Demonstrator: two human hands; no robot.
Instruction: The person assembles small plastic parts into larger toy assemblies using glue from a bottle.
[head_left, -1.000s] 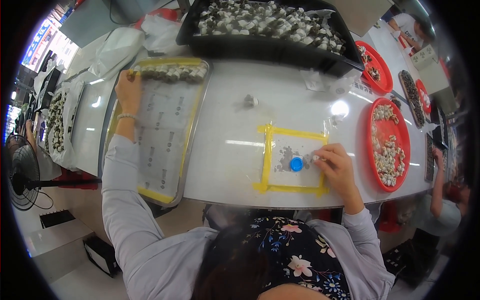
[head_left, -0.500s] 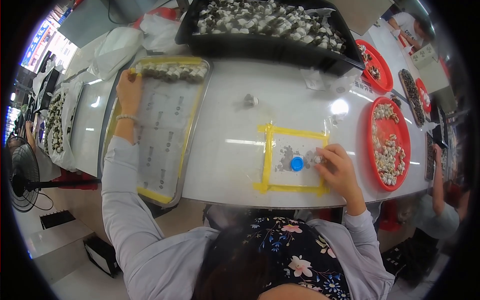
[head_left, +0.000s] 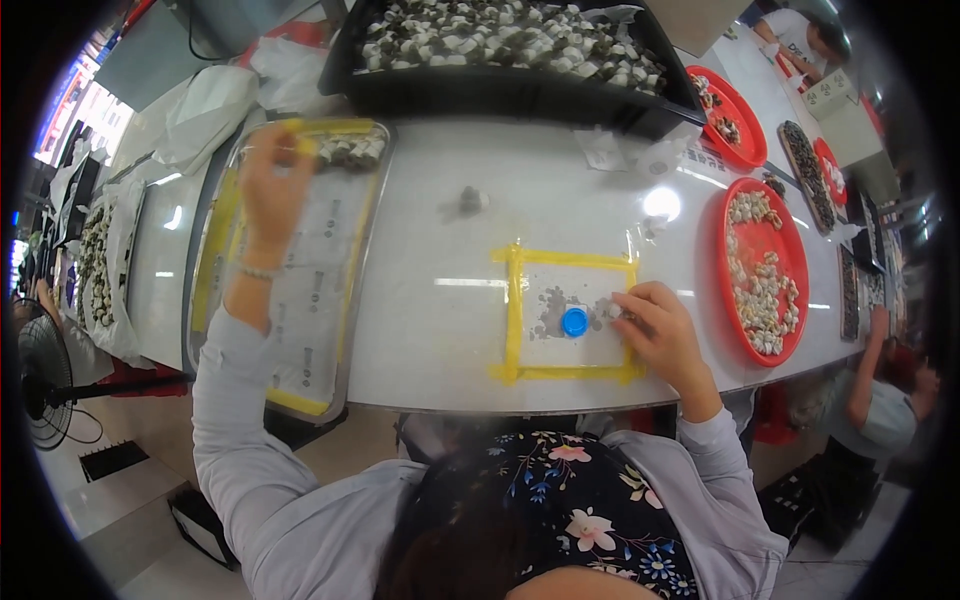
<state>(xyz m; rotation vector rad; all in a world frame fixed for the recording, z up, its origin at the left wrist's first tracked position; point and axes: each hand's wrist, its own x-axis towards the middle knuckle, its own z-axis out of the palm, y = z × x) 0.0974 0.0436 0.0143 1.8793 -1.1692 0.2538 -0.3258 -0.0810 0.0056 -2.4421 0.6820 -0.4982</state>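
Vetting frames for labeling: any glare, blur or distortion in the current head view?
Head view: round glare spot on the white tabletop; left hand blurred; right hand sharper, though the small pale piece it pinches lacks detail; tabletop's near edge bows, fisheye-style; corners black.

Worn on the head, the left lens of a fisheye pair looks steeply down over the wearer's floral top at left hand, right hand and white worktable close below, its bowed field reaching a fan far left.
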